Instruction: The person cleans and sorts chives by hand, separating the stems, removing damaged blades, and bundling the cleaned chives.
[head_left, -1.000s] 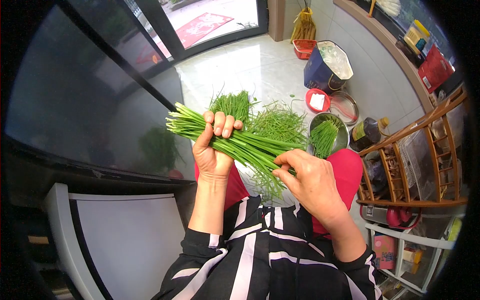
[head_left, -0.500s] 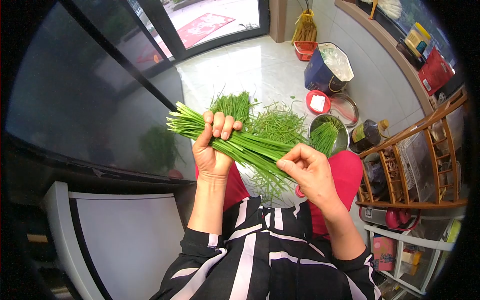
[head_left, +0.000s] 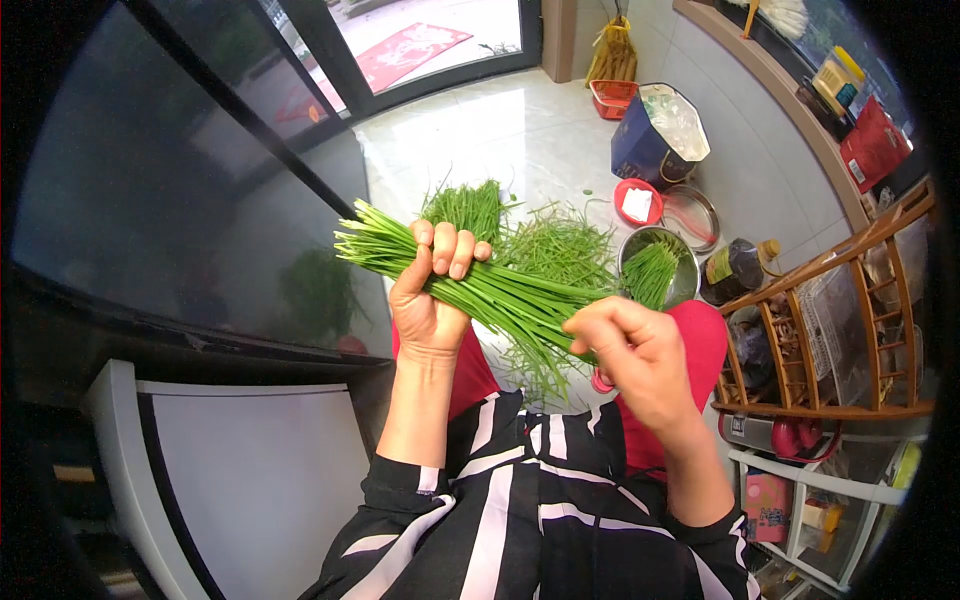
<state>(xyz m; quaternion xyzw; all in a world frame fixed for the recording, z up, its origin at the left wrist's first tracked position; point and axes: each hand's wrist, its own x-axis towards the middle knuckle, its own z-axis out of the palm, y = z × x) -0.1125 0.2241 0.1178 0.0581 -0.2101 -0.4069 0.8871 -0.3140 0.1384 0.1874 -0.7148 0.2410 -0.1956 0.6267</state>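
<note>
Stalks (head_left: pixel 525 302) in left grip (head_left: pixel 433 300), perhaps right (head_left: pixel 642 362)

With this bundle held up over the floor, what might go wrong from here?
The left hand holds the bundle of green stalks nearer its pale end, so some might slip out. The right hand is at the other end; a tug there may bend or tear stalks. The loose heap lies beside the metal bowl, so strands could stray in.
</note>
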